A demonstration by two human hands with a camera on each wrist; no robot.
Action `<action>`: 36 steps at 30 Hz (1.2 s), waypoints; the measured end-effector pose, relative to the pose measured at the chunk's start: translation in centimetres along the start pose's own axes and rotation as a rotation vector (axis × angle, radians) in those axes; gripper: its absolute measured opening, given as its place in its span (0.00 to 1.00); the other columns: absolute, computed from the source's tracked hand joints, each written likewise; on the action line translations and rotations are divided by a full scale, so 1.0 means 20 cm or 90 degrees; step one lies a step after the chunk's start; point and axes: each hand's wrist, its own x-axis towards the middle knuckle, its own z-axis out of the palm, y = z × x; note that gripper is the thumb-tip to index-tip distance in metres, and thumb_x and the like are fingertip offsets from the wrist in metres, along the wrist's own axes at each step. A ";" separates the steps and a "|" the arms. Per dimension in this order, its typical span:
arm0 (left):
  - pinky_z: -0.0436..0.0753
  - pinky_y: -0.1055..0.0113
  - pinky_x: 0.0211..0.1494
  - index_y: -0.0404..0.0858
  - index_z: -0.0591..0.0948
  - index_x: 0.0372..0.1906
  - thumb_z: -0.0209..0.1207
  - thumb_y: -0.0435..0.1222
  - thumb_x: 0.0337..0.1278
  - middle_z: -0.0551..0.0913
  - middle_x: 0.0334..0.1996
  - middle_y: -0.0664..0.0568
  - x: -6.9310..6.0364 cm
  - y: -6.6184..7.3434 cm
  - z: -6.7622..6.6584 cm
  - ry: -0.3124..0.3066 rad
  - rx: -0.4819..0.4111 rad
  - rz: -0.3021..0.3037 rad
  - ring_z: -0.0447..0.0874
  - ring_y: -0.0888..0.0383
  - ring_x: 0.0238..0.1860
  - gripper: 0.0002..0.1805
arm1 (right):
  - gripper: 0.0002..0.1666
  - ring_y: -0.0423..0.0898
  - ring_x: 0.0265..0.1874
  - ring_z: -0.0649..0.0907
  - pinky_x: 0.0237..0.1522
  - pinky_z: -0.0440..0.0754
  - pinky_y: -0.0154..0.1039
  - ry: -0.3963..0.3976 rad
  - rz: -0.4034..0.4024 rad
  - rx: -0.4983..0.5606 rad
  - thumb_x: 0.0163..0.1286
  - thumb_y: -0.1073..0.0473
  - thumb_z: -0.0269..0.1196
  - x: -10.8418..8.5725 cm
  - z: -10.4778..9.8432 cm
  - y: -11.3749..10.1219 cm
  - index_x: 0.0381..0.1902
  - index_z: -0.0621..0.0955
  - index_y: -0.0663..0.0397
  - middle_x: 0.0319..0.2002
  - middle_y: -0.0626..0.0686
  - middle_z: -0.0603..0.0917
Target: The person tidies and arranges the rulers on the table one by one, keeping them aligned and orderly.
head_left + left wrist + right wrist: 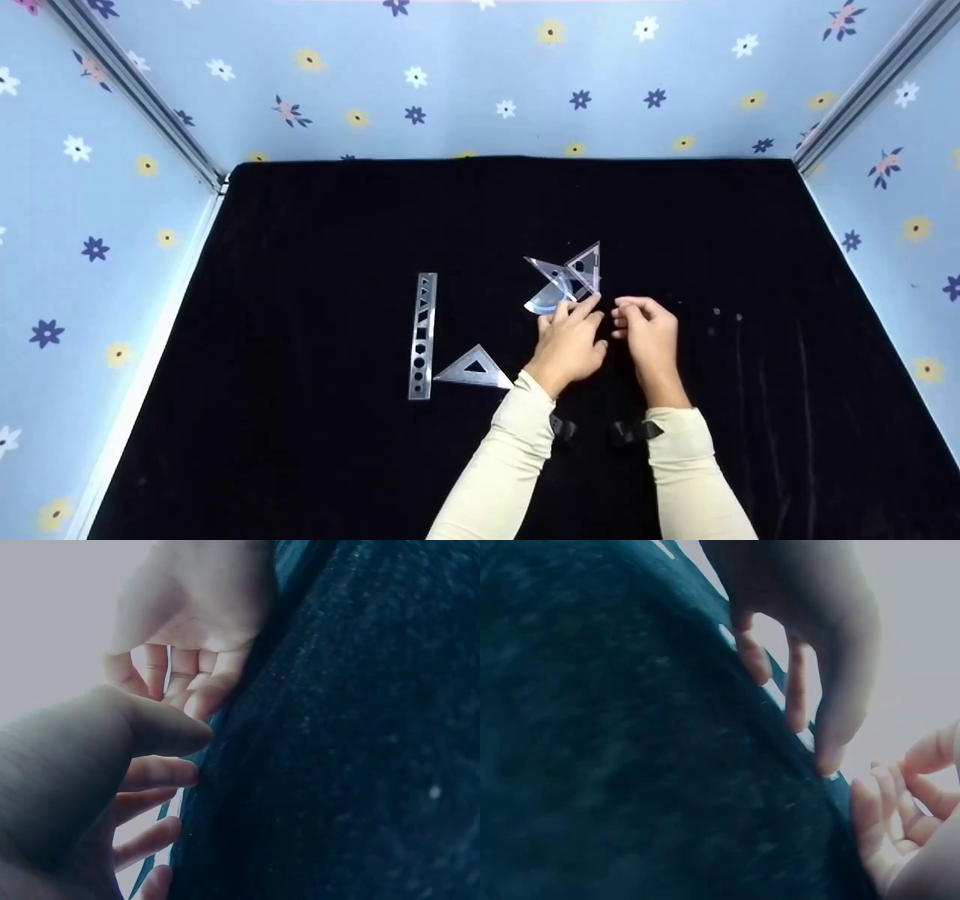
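Observation:
In the head view my left hand [568,346] reaches over the near edge of a small pile of clear plastic drawing tools, its fingers extended and touching them. The pile has a protractor [546,298] with a blue arc, a set square [586,264] on the right and another clear pointed piece [541,264] behind; they overlap. Just right of the pile is my right hand [651,337], its fingers loosely bent, with nothing visible in them. The left wrist view shows my left fingers [154,774] spread near the cloth, the right hand [206,607] beyond.
A clear stencil ruler [423,337] lies lengthwise on the left of the black cloth [315,450]. Beside it a larger set square [459,373] lies close to my left wrist. Flowered blue walls [480,82] enclose the back and sides.

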 end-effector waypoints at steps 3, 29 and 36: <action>0.67 0.55 0.59 0.47 0.80 0.63 0.60 0.47 0.62 0.64 0.75 0.61 0.00 0.00 0.00 -0.007 0.006 -0.005 0.63 0.57 0.68 0.25 | 0.12 0.44 0.25 0.83 0.26 0.83 0.34 -0.016 0.025 -0.015 0.68 0.69 0.58 0.02 0.01 -0.03 0.43 0.83 0.73 0.27 0.52 0.84; 0.65 0.55 0.56 0.50 0.76 0.68 0.60 0.50 0.61 0.65 0.74 0.63 0.02 0.02 0.03 -0.002 0.028 -0.017 0.62 0.58 0.67 0.29 | 0.14 0.47 0.30 0.83 0.30 0.84 0.34 -0.088 -0.036 -0.165 0.70 0.65 0.56 0.29 0.03 -0.09 0.45 0.83 0.70 0.36 0.62 0.85; 0.65 0.54 0.58 0.50 0.77 0.67 0.60 0.49 0.62 0.66 0.73 0.63 0.00 0.01 0.04 0.004 0.019 -0.020 0.62 0.58 0.67 0.28 | 0.14 0.45 0.31 0.83 0.29 0.83 0.32 -0.082 -0.034 -0.197 0.71 0.65 0.57 0.34 0.06 -0.06 0.46 0.83 0.69 0.37 0.61 0.85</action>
